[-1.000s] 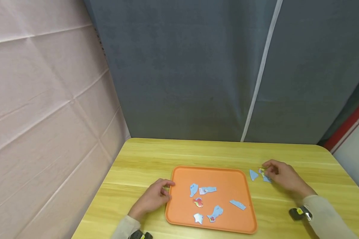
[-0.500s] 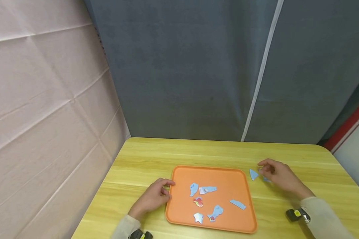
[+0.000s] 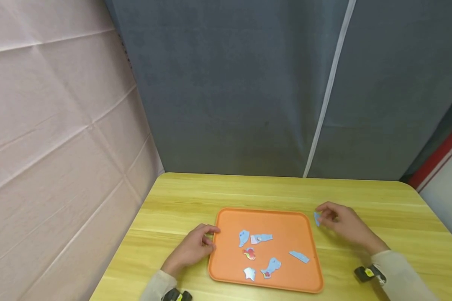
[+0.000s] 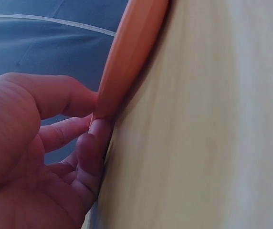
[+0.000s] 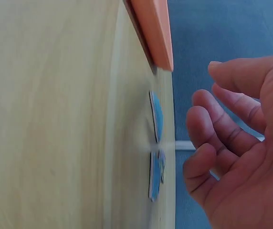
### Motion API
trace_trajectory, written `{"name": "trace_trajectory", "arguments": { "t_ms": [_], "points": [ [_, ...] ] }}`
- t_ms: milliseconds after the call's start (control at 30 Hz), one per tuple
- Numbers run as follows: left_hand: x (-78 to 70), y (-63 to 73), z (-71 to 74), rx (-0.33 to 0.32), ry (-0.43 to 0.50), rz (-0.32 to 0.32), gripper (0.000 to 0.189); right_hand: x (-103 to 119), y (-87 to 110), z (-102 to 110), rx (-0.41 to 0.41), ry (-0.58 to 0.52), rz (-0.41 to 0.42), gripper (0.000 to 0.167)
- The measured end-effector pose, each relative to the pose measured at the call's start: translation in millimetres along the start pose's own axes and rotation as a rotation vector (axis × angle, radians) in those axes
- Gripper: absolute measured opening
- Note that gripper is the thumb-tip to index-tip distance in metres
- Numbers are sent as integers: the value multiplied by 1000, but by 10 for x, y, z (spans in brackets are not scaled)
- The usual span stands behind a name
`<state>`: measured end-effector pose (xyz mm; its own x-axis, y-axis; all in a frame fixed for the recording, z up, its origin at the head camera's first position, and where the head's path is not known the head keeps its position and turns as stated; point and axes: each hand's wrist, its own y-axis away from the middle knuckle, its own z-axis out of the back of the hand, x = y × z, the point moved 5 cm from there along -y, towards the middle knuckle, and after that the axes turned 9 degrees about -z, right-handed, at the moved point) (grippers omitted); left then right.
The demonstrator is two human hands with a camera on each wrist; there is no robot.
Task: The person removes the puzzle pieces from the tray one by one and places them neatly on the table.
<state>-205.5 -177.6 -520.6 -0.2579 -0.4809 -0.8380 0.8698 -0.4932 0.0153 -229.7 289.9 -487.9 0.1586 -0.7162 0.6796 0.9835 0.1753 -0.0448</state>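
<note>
My left hand holds the left rim of an orange tray, its fingertips bent at the edge in the left wrist view. Several jigsaw puzzle pieces lie apart on the tray, among them a red-patterned piece and a long light-blue piece. Off the tray's right side, my right hand hovers with loosely bent fingers over a blue triangular piece, partly covering it. The right wrist view shows nothing between those fingers; below them lie a blue piece and another blue piece beside a patterned one.
The tray stands on a yellow wood-grain table. Behind the table hangs a dark grey curtain with a pale strip. A white cloth covers the left side. Each wrist wears a small black camera on a strap.
My right hand has moved left, from the patterned piece to above the triangular piece, and now hides the pieces under it in the head view. The left hand and tray have stayed put.
</note>
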Motion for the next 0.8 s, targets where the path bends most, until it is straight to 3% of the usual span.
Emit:
{"name": "trace_trajectory", "arguments": {
  "t_ms": [800],
  "points": [
    [-54, -19, -4, -10, 28, -15, 44, 284, 118, -300, 82, -60, 130, 19]
  ]
}}
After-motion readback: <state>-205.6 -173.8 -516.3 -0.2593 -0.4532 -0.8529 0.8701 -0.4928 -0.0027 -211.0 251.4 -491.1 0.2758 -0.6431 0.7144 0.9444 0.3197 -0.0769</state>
